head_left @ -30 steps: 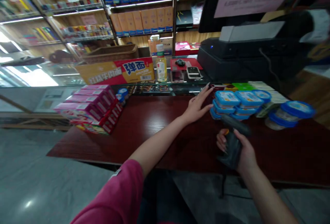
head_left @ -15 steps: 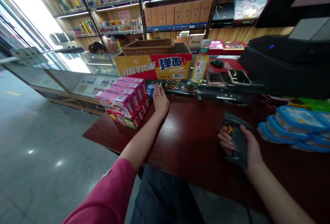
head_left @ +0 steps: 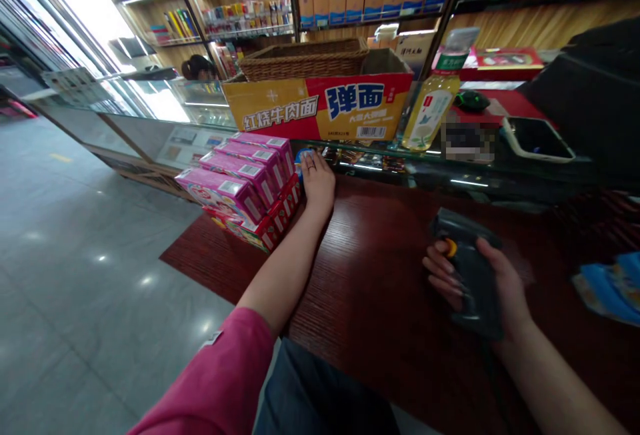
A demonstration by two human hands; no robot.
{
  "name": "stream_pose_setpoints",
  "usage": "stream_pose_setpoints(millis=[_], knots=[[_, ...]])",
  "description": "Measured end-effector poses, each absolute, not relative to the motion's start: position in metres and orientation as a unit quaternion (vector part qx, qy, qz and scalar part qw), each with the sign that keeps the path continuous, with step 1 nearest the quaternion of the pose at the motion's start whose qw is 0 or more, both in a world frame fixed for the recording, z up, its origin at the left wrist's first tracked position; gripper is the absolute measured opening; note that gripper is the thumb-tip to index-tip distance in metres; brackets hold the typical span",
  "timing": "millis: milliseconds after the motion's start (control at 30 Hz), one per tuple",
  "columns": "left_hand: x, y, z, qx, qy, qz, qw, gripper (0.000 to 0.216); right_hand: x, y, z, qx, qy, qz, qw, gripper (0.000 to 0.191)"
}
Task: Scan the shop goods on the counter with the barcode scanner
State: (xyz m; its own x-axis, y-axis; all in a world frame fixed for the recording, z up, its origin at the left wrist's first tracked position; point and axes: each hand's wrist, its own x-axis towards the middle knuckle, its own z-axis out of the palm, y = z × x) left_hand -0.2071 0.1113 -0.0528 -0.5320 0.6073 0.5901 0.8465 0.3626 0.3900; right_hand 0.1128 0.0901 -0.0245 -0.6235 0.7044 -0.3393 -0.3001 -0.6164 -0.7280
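Observation:
In the head view my right hand [head_left: 507, 288] is wrapped round the grip of a black barcode scanner [head_left: 470, 268] with a yellow trigger. It holds the scanner above the dark red wooden table. My left hand [head_left: 320, 181] reaches to the table's far side, its fingers curled over a blue package [head_left: 301, 153] that is mostly hidden behind the hand and boxes. Just left of that hand stand several pink boxes [head_left: 245, 168] in a row, stacked on red boxes [head_left: 280, 218].
Behind the table, a glass counter carries a noodle carton [head_left: 320, 111] with a wicker basket [head_left: 305, 60], a drink bottle [head_left: 433, 108] and a phone [head_left: 537, 138]. Blue packs [head_left: 607, 285] lie at the right. A person's head [head_left: 197, 68] shows behind the far-left counter.
The view has shifted right-to-left and closer, so most blue packs at the right have left the frame. My left fingers look more curled over the blue package. The scanner stays in my right hand.

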Motion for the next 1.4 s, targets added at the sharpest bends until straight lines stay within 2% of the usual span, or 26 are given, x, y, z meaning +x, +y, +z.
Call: stream_pose_setpoints(millis=[233, 433, 567, 667, 800, 900, 1133, 1400], knots=[[-0.215, 0.107, -0.048, -0.425, -0.813, -0.347, 0.194, 0.053, 0.100, 0.101, -0.025, -0.285, -0.339, 0.849, 0.287, 0.037], [-0.223, 0.102, -0.042, -0.503, -0.792, -0.293, 0.185, 0.042, 0.101, 0.103, -0.029, -0.243, -0.337, 0.859, 0.299, 0.036], [-0.206, 0.094, -0.043, -0.596, -0.735, -0.300, 0.122, 0.040, 0.104, 0.104, -0.032, -0.213, -0.345, 0.865, 0.296, 0.038], [-0.173, 0.092, -0.051, -0.661, -0.652, -0.366, 0.056, 0.042, 0.106, 0.106, -0.031, -0.207, -0.352, 0.865, 0.291, 0.038], [-0.128, 0.088, -0.065, -0.625, -0.596, -0.499, -0.075, 0.036, 0.113, 0.107, -0.027, -0.217, -0.380, 0.849, 0.297, 0.040], [-0.113, 0.080, -0.068, -0.592, -0.589, -0.535, -0.127, 0.033, 0.119, 0.106, -0.027, -0.233, -0.402, 0.833, 0.300, 0.040], [-0.117, 0.073, -0.057, -0.635, -0.618, -0.462, 0.033, 0.036, 0.116, 0.095, -0.036, -0.340, -0.461, 0.787, 0.229, 0.042], [-0.113, 0.073, -0.054, -0.667, -0.606, -0.426, 0.080, 0.037, 0.111, 0.086, -0.034, -0.354, -0.481, 0.755, 0.270, 0.041]])
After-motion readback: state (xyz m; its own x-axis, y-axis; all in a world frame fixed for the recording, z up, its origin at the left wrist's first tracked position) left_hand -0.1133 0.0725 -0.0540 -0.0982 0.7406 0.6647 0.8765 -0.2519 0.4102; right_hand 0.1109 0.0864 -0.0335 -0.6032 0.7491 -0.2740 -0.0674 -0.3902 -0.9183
